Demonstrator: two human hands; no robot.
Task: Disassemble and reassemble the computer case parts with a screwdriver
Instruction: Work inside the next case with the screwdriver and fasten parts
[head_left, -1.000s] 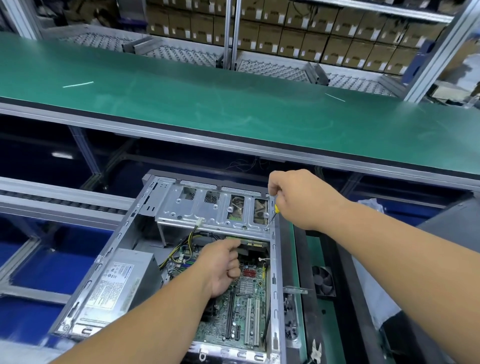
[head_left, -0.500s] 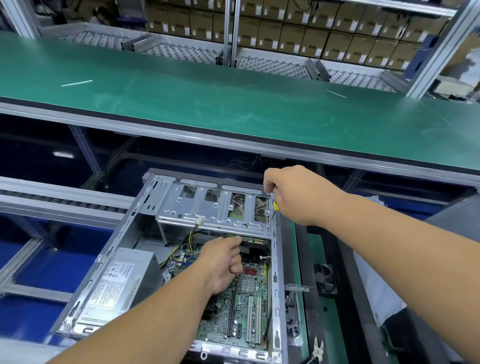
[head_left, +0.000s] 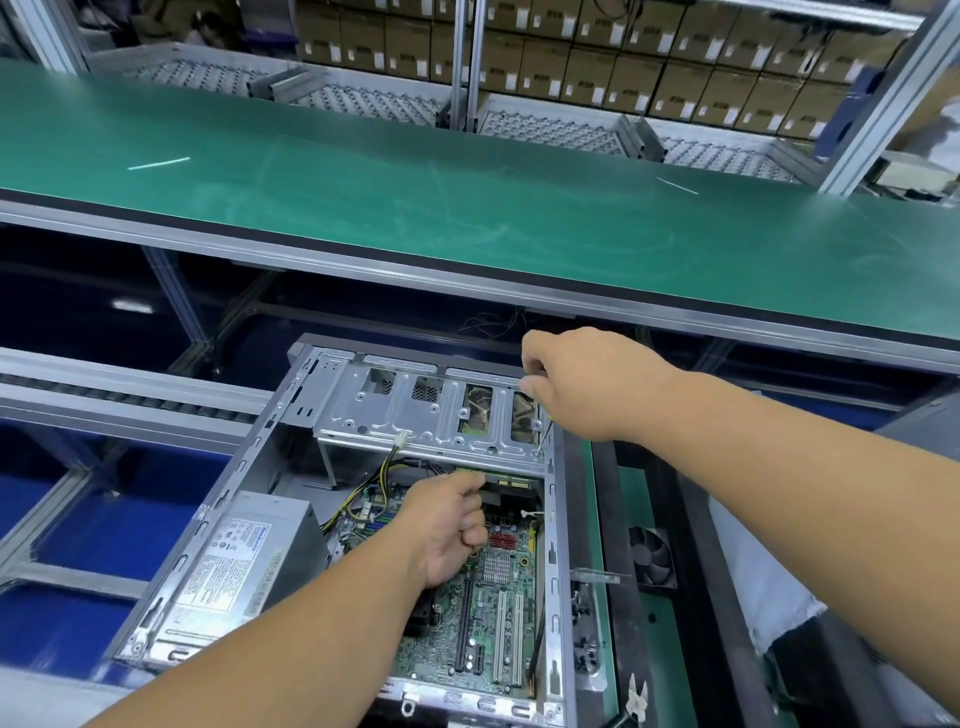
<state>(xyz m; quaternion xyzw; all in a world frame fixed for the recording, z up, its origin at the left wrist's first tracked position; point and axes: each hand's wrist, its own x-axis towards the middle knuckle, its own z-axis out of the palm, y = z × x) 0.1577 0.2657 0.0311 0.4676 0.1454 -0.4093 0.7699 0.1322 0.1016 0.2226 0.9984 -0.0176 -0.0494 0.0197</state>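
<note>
The open computer case lies near, below the green bench. The left hand stays over the circuit board, fingers curled; whether they hold anything I cannot tell. The right hand, gripping the screwdriver, has drifted slightly far-left, its tip kept at the drive cage's right corner, so that screw is probably still being turned.

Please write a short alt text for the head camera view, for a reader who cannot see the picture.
A person's right hand grips a thin yellow-handled screwdriver, its tip at the right corner of the silver metal drive cage in an open grey computer case. The left hand, fingers curled, hovers above the green motherboard. A long green workbench runs behind.
</note>
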